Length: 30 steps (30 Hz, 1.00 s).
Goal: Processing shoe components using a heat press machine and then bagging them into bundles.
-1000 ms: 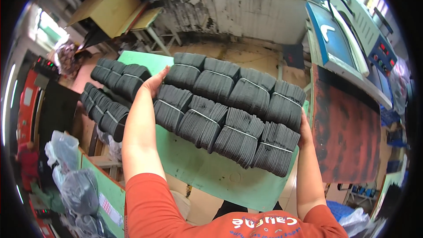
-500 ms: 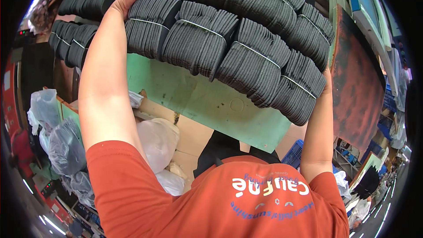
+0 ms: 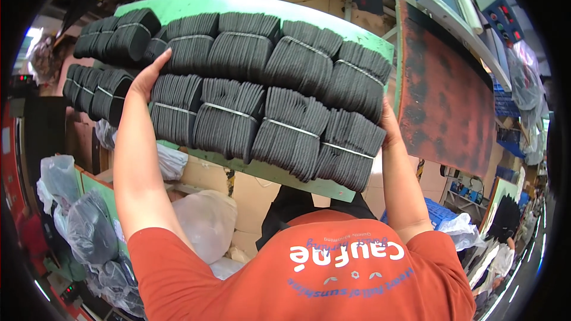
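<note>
Banded stacks of thin, dark grey padded-looking pieces (image 3: 232, 110) form two rows on a green tabletop (image 3: 297, 15). A pale band runs round each visible stack; what the pieces are I cannot make out. My left hand (image 3: 148, 77) presses against the left end of the rows, one digit reaching up beside the far row, the other fingers mostly hidden. At the opposite end, my right hand (image 3: 389, 123) clasps the stacks, its fingertips hidden behind them. Between them, both hands grip the rows from the sides. More banded stacks (image 3: 98, 92) stand left of my left wrist.
A reddish-brown, dark-stained board (image 3: 446, 95) stands right of the table, beside a machine with a control panel (image 3: 505, 21). Filled plastic bags (image 3: 89, 202) crowd the left, and a whitish bag (image 3: 205, 223) lies below the table. A blue crate (image 3: 437, 214) is near my right elbow.
The gripped stacks and both hands have come nearer to me and leftward in view. The stacks now sit closer to the table's near edge, and its far edge shows.
</note>
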{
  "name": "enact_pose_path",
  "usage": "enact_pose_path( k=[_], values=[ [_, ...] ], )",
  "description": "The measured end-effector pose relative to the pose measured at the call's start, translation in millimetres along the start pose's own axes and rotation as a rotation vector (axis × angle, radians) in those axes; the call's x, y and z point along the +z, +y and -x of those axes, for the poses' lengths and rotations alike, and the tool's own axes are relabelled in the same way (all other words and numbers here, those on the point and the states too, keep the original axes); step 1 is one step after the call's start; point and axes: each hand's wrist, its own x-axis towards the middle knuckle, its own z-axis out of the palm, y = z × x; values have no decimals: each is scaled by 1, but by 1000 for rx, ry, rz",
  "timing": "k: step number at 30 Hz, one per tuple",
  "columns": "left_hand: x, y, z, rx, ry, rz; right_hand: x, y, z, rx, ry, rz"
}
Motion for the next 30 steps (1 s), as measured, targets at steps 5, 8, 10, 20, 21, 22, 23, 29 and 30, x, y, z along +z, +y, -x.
enact_pose_path(
  k=[5, 8, 10, 20, 21, 22, 23, 29, 30],
  values=[
    [9, 6, 2, 75, 58, -146, -14, 6, -5, -138, -27, 180],
    [-16, 8, 6, 517, 337, -752, -12, 3, 0, -121, -1, 216],
    [9, 13, 33, 740, 542, -1075, -10, -3, 29, -192, 177, 305],
    [258, -155, 174, 784, -52, -691, 17, 8, 114, 11, 74, 408],
    [274, -163, 168, 801, 84, -923, 17, 7, 112, -2, 42, 379],
    [286, -174, 156, 932, 237, -1091, 16, 7, 109, -14, 12, 351],
    [299, -179, 148, 963, 337, -1085, 9, 10, 102, -35, 18, 375],
    [320, -195, 135, 795, 380, -348, -11, 13, 99, -29, -99, 257],
    [328, -192, 145, 782, 314, -209, -18, 9, 102, -21, -134, 183]
  ],
)
